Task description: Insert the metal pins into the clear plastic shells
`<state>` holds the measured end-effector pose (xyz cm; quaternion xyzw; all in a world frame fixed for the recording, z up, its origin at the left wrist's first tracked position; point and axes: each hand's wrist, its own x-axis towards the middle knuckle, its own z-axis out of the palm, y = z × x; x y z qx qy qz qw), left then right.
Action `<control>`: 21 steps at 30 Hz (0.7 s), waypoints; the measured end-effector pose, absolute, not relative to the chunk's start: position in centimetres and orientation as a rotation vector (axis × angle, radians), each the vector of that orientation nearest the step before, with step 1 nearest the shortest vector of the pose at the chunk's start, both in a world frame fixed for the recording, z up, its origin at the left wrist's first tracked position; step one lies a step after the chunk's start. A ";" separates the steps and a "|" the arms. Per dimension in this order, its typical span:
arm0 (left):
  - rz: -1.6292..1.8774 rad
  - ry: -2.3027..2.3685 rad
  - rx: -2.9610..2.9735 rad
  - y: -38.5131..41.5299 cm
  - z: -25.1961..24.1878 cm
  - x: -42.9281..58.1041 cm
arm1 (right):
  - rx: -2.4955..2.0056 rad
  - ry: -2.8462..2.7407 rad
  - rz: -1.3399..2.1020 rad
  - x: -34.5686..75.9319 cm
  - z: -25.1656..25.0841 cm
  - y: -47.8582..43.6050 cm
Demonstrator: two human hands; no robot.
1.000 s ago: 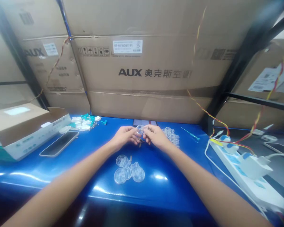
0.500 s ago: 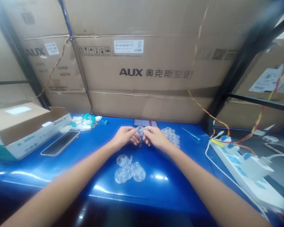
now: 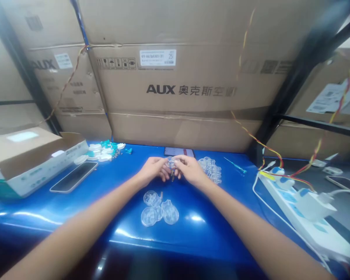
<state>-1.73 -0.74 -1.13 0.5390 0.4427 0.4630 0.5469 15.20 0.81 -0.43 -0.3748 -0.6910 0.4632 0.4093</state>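
Note:
Between my fingertips is a clear, round plastic piece (image 3: pixel 171 161), gripped from both sides. My left hand (image 3: pixel 155 169) pinches its left edge, while my right hand (image 3: pixel 189 168) closes on the right edge. A small brownish strip shows below the piece, partly hidden by the fingers. Closer to me, several similar clear round plastic pieces (image 3: pixel 170 212) lie in a loose cluster on the blue table (image 3: pixel 210 237). Just right of my right hand sits a pile of clear plastic pieces (image 3: pixel 210 169).
A phone (image 3: pixel 74 177) lies by an open carton (image 3: pixel 46 167) at left, near white and teal parts (image 3: pixel 105 151). Behind my hands is another phone (image 3: pixel 179 151). A teal screwdriver (image 3: pixel 236 166) and a white power strip (image 3: pixel 303 210) with cables are at right. Large cardboard boxes (image 3: pixel 175 105) stand behind.
My fingers have shifted slightly around the clear round piece, and its tilt looks a little different. Both hands still hold it in nearly the same spot.

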 end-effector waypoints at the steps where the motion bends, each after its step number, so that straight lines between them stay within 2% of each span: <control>1: 1.090 1.039 1.284 -0.8 -1.1 -1.7 | -0.925 -1.734 1.180 15.2 -0.5 0.9; 21: 1.085 0.961 1.429 -1.0 -1.4 -1.7 | -0.896 -1.714 1.217 15.2 0.0 0.4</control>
